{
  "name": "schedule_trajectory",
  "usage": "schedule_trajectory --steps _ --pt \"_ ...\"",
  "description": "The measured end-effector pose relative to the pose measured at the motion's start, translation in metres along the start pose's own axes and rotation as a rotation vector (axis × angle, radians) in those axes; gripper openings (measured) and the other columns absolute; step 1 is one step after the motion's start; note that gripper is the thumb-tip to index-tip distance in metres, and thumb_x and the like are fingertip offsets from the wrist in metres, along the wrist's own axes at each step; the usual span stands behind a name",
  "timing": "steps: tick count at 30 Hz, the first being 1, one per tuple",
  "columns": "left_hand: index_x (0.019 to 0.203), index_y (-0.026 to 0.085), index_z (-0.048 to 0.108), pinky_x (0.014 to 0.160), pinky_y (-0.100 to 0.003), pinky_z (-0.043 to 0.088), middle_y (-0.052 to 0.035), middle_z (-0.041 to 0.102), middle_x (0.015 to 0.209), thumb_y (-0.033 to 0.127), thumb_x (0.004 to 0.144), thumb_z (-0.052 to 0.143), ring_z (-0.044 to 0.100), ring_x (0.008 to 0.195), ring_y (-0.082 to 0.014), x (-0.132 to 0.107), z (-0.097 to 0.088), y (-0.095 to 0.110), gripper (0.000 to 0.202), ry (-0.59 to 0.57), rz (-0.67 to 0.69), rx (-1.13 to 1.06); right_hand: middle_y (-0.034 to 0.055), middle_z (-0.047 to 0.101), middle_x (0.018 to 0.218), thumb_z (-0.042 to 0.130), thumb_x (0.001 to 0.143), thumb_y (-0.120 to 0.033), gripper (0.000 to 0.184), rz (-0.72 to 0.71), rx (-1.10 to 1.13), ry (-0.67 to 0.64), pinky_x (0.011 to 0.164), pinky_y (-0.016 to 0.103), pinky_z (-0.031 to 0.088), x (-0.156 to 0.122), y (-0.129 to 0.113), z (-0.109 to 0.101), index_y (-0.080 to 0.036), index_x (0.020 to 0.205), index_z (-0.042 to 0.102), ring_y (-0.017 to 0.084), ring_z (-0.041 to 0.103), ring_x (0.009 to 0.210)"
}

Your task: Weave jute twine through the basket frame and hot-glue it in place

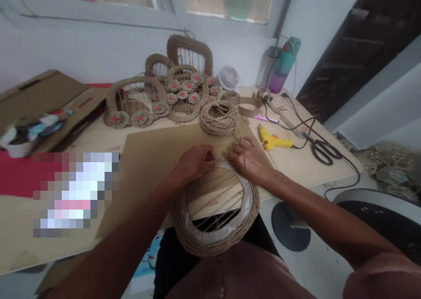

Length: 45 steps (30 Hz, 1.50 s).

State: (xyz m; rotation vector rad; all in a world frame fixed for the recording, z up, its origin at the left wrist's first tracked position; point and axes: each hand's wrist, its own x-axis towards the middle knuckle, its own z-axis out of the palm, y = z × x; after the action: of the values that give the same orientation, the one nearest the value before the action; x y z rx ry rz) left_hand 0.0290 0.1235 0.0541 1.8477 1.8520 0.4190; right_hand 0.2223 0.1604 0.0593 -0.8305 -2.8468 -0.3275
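A round frame (218, 249) with rows of brown twine around its outer edge rests over the table's front edge and my lap. Its inner band is pale and shiny, and thin strands cross the opening. At its far rim, my left hand (197, 159) is closed with curled fingers on the edge. Just to the right, my right hand (247, 158) pinches the twine against the same rim. Behind my hands sits a coil of twine (219, 118), with a strand running toward my right hand. A cardboard sheet (151, 152) lies under the work.
Twine-wrapped frames (190, 49) and paper flowers (141, 118) stand at the back by a small fan (229, 77). To the right lie a yellow glue gun (274, 140), black-handled scissors (324, 150) and a cable. A bottle (284, 66) stands at the back right.
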Motion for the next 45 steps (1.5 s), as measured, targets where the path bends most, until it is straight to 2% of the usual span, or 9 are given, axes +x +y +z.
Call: schedule_trajectory --steps 7,20,27,32,39,45 --pt "0.078 0.019 0.061 0.063 -0.027 0.04 0.0002 0.065 0.072 0.026 0.069 0.059 0.058 0.069 -0.0162 0.0 -0.001 -0.007 0.011 -0.032 0.025 -0.05 0.003 0.065 0.08 0.051 0.095 -0.019 0.02 0.022 0.022 -0.007 0.096 0.04 0.027 0.002 0.0 0.001 -0.019 0.084 0.067 0.02 0.052 0.085" --pt "0.072 0.02 0.06 0.059 -0.026 0.035 0.0012 0.063 0.068 0.016 0.069 0.054 0.056 0.064 -0.0146 0.005 -0.001 -0.001 0.008 -0.04 -0.018 0.064 0.0036 0.065 0.084 0.053 0.093 -0.017 0.015 0.04 0.049 -0.032 0.093 0.039 0.028 0.002 -0.004 0.002 -0.019 0.086 0.066 0.02 0.05 0.088" --pt "0.076 0.02 0.062 0.061 -0.025 0.039 0.0012 0.065 0.07 0.026 0.073 0.057 0.059 0.067 -0.0152 0.004 -0.001 -0.002 0.009 -0.045 -0.003 0.003 0.0062 0.067 0.091 0.05 0.095 -0.018 0.018 0.057 0.084 -0.096 0.093 0.04 0.026 0.003 -0.003 -0.001 -0.018 0.092 0.068 0.022 0.052 0.092" --pt "0.073 0.02 0.06 0.06 -0.025 0.036 0.0016 0.064 0.067 0.017 0.07 0.056 0.058 0.067 -0.015 0.007 0.003 0.008 0.006 -0.017 -0.017 0.042 0.0066 0.068 0.09 0.049 0.094 -0.018 0.02 0.071 0.078 -0.108 0.094 0.04 0.026 0.003 -0.004 -0.003 -0.017 0.092 0.069 0.022 0.053 0.092" --pt "0.069 0.021 0.06 0.058 -0.025 0.034 0.0021 0.06 0.063 0.016 0.069 0.055 0.056 0.063 -0.0145 0.011 0.001 0.011 0.006 -0.058 0.008 0.055 0.0071 0.068 0.089 0.05 0.093 -0.016 0.019 0.07 0.062 -0.095 0.094 0.041 0.026 0.004 -0.006 -0.001 -0.017 0.089 0.069 0.022 0.053 0.092" --pt "0.076 0.019 0.066 0.059 -0.024 0.04 0.0014 0.065 0.067 0.023 0.071 0.055 0.058 0.065 -0.0146 0.009 -0.004 0.001 0.012 -0.079 0.051 0.0 0.0068 0.068 0.091 0.055 0.091 -0.023 0.015 0.095 0.131 -0.09 0.092 0.039 0.027 0.0 0.0 -0.014 -0.017 0.088 0.069 0.022 0.054 0.091"
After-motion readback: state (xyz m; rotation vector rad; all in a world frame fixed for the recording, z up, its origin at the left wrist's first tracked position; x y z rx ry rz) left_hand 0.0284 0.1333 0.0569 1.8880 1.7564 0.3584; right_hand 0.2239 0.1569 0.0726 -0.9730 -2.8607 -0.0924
